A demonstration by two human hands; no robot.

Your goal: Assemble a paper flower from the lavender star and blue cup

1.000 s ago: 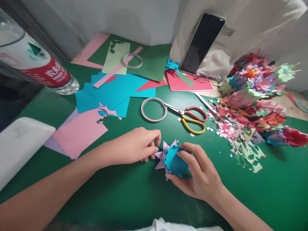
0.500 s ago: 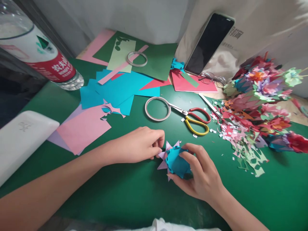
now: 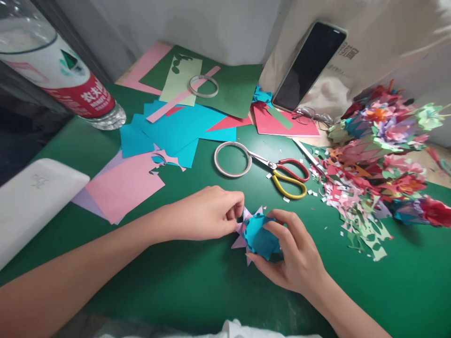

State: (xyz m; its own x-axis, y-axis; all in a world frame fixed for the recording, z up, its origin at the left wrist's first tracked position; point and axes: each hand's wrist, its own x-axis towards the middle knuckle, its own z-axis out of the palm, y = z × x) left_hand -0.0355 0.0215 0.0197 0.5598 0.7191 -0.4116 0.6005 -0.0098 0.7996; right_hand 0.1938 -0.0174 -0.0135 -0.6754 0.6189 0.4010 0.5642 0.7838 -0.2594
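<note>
A paper flower (image 3: 256, 235) with a teal folded middle and spiky lilac and pink petals rests low over the green table (image 3: 197, 286). My right hand (image 3: 292, 256) cups it from the right, thumb and fingers closed round the teal part. My left hand (image 3: 207, 213) sits just to its left, fingers curled, pinching one of the lilac-pink petal points at the flower's left edge.
Red-and-yellow scissors (image 3: 287, 174) and a tape ring (image 3: 233, 159) lie behind the hands. Teal, pink and green paper sheets (image 3: 176, 129) spread at back left, with a second tape ring (image 3: 203, 86). A heap of paper flowers and scraps (image 3: 373, 155) fills the right. A phone (image 3: 310, 65), glasses (image 3: 312, 115), a water bottle (image 3: 59, 70) and a white box (image 3: 31, 202) stand around.
My left hand's fingers have drawn together from loosely spread into a pinch on a petal. The flower and right hand have barely shifted; the view slid slightly.
</note>
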